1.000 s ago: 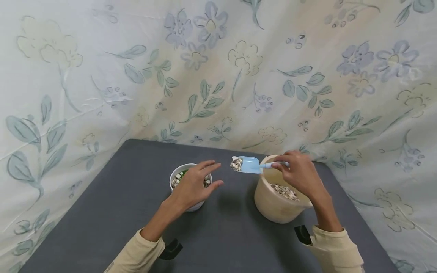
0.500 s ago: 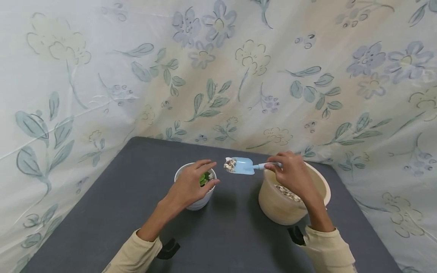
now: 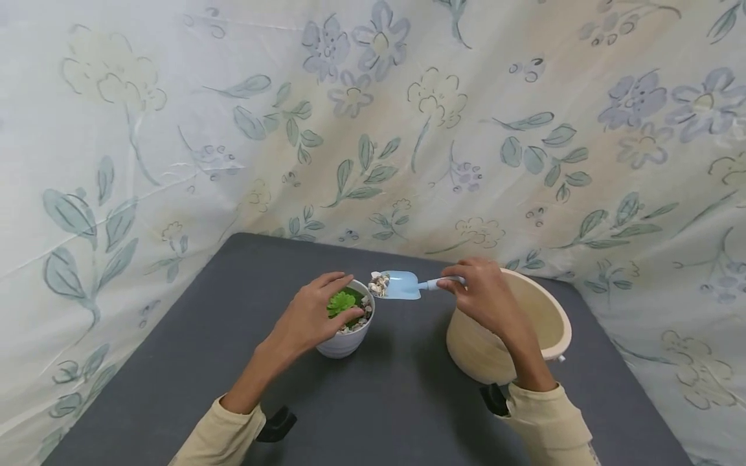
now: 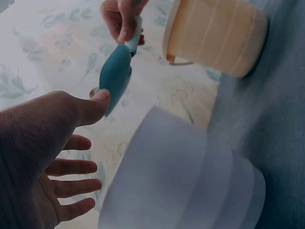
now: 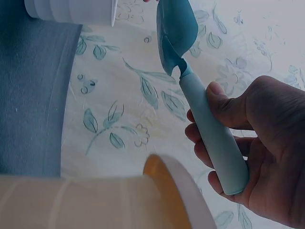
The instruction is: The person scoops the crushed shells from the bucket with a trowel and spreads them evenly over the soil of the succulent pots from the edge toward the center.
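My right hand (image 3: pixel 486 294) grips the handle of a light blue hand trowel (image 3: pixel 403 285), held level with its blade pointing left. Small pebbles (image 3: pixel 379 283) lie heaped at the blade's tip, beside the right rim of a white pot (image 3: pixel 340 346). Inside that pot sit a bright green succulent (image 3: pixel 342 301) and a layer of pebbles. My left hand (image 3: pixel 309 314) hovers over the pot's left side, fingers spread and holding nothing. In the left wrist view the thumb is near the trowel blade (image 4: pixel 115 76); whether they touch I cannot tell.
A larger cream bucket (image 3: pixel 478 349) stands on the right, partly behind my right forearm. Both containers rest on a dark grey table (image 3: pixel 384 401). A floral cloth (image 3: pixel 373 129) hangs behind and around the table.
The right hand has carried the loaded trowel leftward to the white pot's rim. The left hand has shifted slightly left and down, and the view has turned slightly, uncovering the succulent.
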`<state>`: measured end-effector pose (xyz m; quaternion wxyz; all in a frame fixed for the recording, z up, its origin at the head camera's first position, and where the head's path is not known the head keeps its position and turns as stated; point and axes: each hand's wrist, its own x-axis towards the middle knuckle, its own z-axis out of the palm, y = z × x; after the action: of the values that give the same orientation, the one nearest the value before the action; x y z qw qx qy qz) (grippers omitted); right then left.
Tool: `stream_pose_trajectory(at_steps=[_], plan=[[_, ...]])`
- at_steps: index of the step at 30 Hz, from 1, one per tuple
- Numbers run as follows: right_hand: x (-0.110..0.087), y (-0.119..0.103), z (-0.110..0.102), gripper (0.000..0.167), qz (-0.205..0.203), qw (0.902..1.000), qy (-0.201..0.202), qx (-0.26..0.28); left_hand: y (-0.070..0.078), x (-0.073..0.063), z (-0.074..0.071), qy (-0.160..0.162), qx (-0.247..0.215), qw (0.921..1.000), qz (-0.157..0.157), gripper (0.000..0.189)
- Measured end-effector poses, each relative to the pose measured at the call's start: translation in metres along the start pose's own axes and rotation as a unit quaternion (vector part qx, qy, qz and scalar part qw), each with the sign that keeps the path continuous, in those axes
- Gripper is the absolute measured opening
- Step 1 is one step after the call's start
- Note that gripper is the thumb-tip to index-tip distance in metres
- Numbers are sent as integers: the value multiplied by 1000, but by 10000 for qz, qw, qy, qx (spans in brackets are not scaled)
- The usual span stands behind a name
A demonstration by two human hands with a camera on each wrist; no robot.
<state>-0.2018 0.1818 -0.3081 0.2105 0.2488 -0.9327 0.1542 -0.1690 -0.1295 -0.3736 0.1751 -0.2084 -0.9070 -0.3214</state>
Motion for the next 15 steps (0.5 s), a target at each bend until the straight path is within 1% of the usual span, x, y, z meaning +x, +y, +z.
stream_pose_trajectory(at_steps=[4, 8, 11, 13, 15], plan=[[5, -7, 7, 10, -120, 9999, -59, 15, -11, -6, 0, 44, 28, 9999, -138, 71], [11, -13, 13, 10, -223, 9997, -98, -15, -20, -11, -1, 105, 29, 9998, -171, 76], [17, -19, 15, 8, -284, 9995, -97, -114, -24, -13, -3, 53, -50, 9997, -241, 85], [23, -24, 17, 9, -334, 9991, -145, -203, -26, -15, -5, -8, -141, 9993, -346, 94], [29, -31, 20, 9, -423, 9985, -219, -267, -29, -16, -6, -109, -227, 9984, -516, 104]])
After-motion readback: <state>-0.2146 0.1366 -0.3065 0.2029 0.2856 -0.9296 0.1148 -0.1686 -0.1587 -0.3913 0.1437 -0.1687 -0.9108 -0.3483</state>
